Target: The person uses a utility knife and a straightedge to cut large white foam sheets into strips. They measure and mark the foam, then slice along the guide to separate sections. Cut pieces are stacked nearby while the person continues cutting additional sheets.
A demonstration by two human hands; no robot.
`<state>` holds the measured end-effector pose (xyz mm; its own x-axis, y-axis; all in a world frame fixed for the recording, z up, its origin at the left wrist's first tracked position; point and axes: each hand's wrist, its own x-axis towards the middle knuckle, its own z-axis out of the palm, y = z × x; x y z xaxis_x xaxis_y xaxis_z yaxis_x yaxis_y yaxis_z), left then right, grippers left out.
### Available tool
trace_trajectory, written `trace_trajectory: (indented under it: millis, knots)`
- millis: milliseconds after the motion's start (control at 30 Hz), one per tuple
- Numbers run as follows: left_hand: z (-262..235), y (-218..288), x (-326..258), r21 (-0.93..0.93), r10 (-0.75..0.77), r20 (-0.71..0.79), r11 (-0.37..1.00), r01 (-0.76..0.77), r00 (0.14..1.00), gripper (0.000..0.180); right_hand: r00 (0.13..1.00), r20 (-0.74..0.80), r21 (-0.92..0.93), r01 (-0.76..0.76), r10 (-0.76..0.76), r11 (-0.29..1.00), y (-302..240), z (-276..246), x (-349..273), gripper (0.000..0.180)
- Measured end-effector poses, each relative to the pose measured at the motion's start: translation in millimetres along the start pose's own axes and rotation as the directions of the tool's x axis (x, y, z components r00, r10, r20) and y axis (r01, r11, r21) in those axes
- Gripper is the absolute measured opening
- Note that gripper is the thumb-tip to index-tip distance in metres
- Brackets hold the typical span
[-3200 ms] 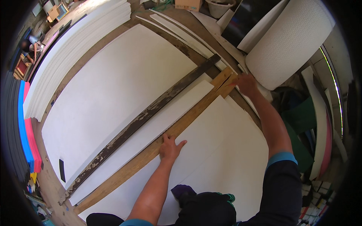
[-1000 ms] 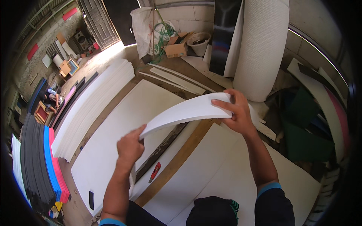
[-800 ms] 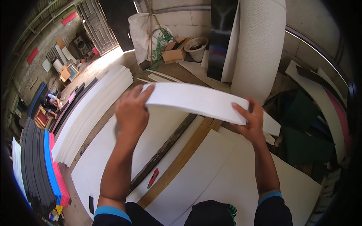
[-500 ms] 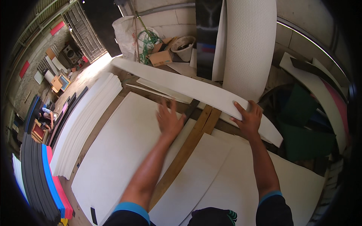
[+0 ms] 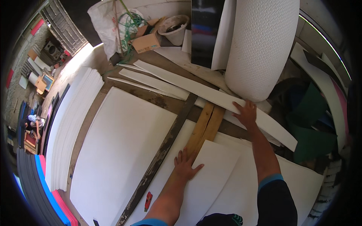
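My left hand [image 5: 184, 166] lies flat with fingers spread, across the end of a wooden plank [image 5: 204, 128] and the edge of a smaller white sheet [image 5: 218, 160]. At the far side, my right hand [image 5: 246, 114] rests with fingers apart on a long white strip [image 5: 188, 86], which lies across the plank's far end. Left of the plank runs a worn dark straight bar [image 5: 160, 158], on large white sheets [image 5: 124, 135]. A red utility knife [image 5: 148, 201] lies beside my left forearm. Neither hand is wrapped round anything.
More white strips [image 5: 151, 81] lie beyond the sheets. At left stand a stack of white sheets [image 5: 77, 124] and dark, blue and pink sheets [image 5: 32, 184]. A textured white roll [image 5: 266, 45], a bucket [image 5: 175, 32] and a cardboard box [image 5: 146, 42] stand behind. Another person [image 5: 36, 124] sits far left.
My left hand has come back toward me, from above the dark bar onto the plank and small sheet. The long strip under my right hand sits lower and farther right. The knife is now visible.
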<state>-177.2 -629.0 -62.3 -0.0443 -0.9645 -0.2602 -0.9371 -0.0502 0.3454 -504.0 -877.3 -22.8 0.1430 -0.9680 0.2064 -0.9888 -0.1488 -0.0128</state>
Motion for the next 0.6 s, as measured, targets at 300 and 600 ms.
trace_trajectory:
  millis: [300,600]
  knots:
    - [11,-12,3,-0.054,0.044,-0.156,0.997,-0.054,0.987,0.087,0.987,0.047,-0.106,0.160,-0.156,0.981,-38,45,90,0.066]
    - [7,-9,5,-0.055,0.063,-0.217,0.996,-0.077,0.974,0.079,0.951,0.137,0.197,0.249,-0.278,0.948,-30,116,127,0.045]
